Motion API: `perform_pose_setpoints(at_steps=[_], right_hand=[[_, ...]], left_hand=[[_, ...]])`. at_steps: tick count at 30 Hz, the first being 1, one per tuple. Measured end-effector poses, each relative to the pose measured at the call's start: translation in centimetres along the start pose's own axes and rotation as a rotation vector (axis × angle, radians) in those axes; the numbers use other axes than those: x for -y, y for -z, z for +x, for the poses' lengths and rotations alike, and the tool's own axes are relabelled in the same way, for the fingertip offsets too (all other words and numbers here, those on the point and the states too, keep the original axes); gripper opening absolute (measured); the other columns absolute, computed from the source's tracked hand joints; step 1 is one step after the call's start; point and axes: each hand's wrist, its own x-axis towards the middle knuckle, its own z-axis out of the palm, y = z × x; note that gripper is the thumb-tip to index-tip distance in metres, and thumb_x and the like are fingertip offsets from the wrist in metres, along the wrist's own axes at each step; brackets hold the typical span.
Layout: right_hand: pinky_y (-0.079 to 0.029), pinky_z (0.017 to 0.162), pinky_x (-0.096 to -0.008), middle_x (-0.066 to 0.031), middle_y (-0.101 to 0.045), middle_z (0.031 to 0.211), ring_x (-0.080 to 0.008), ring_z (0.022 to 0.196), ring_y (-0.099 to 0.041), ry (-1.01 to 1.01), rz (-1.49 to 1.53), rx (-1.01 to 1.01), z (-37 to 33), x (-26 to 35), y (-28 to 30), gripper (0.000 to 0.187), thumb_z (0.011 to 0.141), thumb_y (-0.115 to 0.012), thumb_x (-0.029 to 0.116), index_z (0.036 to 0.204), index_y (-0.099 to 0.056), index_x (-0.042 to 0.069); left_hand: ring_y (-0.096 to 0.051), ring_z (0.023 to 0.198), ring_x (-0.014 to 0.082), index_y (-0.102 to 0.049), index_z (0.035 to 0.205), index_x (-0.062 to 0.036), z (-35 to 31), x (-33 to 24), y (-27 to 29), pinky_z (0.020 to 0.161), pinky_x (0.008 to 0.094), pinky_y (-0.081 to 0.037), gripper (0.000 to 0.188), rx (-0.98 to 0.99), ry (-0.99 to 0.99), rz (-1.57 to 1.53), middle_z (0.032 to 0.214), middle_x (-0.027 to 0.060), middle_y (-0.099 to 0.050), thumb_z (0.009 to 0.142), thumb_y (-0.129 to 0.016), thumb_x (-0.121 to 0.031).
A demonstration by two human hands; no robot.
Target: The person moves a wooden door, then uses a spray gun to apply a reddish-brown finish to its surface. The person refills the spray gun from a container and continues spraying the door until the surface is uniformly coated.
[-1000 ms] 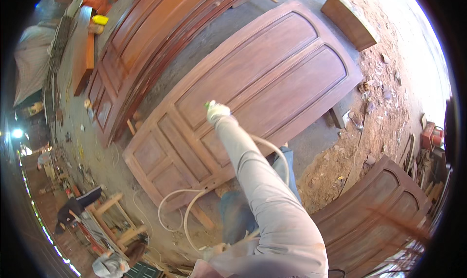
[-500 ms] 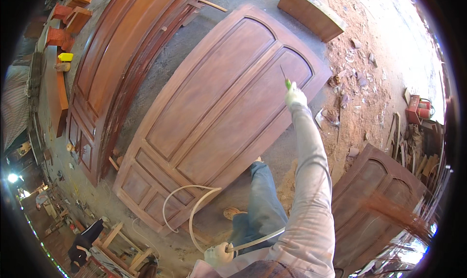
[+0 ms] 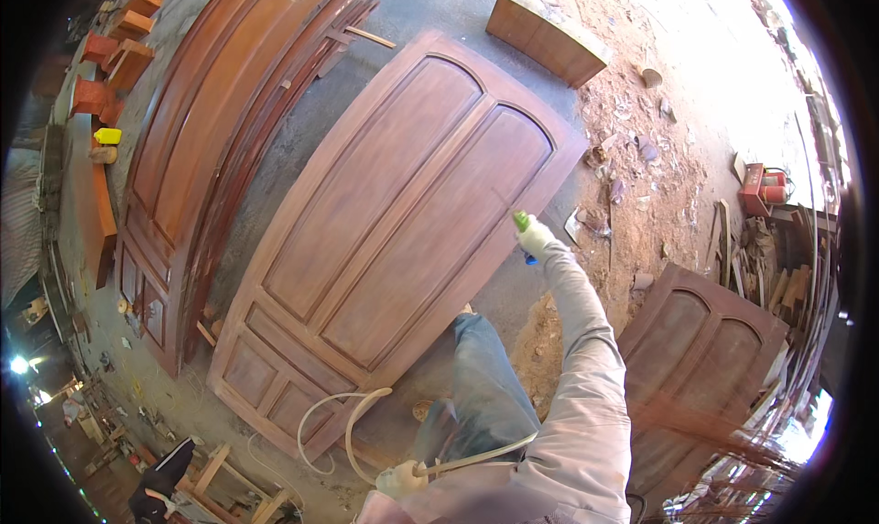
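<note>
A large brown panelled wooden door (image 3: pixel 412 222) lies slanted before me, with two long arched panels and smaller panels at its near left end. My right hand (image 3: pixel 538 238), in a pale glove, is closed around a green air blow gun (image 3: pixel 522 220). Its thin nozzle, faint and blurred, points up and left over the door's right-hand panel. A bit of blue shows below the glove. My left hand (image 3: pixel 401 479), also gloved, grips a pale hose (image 3: pixel 359 423) low in the view. The hose loops over the door's near corner; another stretch passes behind my right arm.
Several glossy doors (image 3: pixel 211 121) stand stacked at left. Another panelled door (image 3: pixel 700 332) lies at right near scrap wood. A wooden box (image 3: pixel 547 37) sits beyond the door, beside sawdust and litter (image 3: pixel 632 139). A red fire extinguisher (image 3: pixel 774 190) is farther right. Another person (image 3: pixel 163 483) is at lower left.
My right hand has moved down and nearer along the door's right edge with the blow gun. My left hand still grips the hose. The whole view has shifted slightly.
</note>
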Motion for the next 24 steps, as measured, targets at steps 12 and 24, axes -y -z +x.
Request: perform_pose_setpoints(at_steps=[12,24], right_hand=[[-0.045,0.100,-0.0450,-0.0249,-0.058,0.126,-0.0371,0.118,-0.057,-0.228,-0.067,0.022,-9.0,-3.0,-4.8,0.043,0.092,-0.044,0.022,0.131,-0.043,0.005],[-0.047,0.096,-0.0458,-0.0249,-0.061,0.120,-0.0383,0.115,-0.059,-0.404,0.090,-0.114,-7.3,-4.7,-0.2,0.035,0.093,-0.043,0.018,0.125,-0.046,0.006]], left_hand=[[-0.065,0.073,0.0364,-0.070,0.075,-0.0129,-1.6,-0.6,0.0,0.068,0.0480,-0.050,0.029,-0.124,0.047,-0.052,0.072,0.0137,-0.068,0.082,-0.058,-0.038],[-0.065,0.078,0.0380,-0.067,0.076,-0.0123,-2.3,0.1,-0.4,0.072,0.0499,-0.049,0.028,-0.088,0.064,-0.008,0.076,0.0156,-0.067,0.083,-0.059,-0.038]])
